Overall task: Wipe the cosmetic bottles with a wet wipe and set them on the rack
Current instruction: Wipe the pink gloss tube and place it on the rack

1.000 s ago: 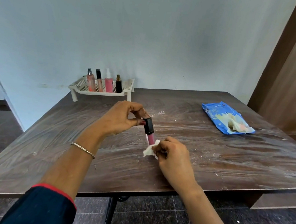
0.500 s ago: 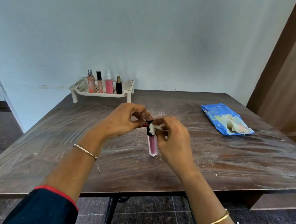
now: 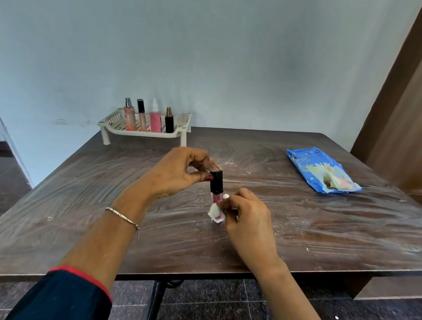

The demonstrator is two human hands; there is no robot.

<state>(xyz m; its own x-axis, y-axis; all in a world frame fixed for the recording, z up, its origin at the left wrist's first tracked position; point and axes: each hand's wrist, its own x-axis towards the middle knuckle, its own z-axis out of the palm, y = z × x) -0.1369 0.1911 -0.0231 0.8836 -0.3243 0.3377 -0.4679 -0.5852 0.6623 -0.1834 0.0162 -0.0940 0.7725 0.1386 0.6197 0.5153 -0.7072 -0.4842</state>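
A slim pink bottle [image 3: 217,199] with a black cap stands upright at the middle of the table. My left hand [image 3: 180,173] pinches the black cap between thumb and fingertips. My right hand [image 3: 247,216] holds a small white wet wipe [image 3: 214,209] pressed round the pink lower part of the bottle. The cream rack [image 3: 182,128] stands at the table's far edge by the wall. In a row on it stand several bottles: a peach spray bottle [image 3: 129,117], a thin black-capped tube [image 3: 141,115], a pink bottle [image 3: 155,118] and a small black bottle [image 3: 169,121].
A blue pack of wet wipes [image 3: 317,170] lies open at the far right of the dark wooden table [image 3: 327,230], with a wipe sticking out. White dust streaks the tabletop. A brown door stands at the right; dark floor tiles lie below the near edge.
My right hand slid the wipe up to the cap half a second ago and has come back down to the bottle's lower part. My left hand has kept its pinch on the cap.
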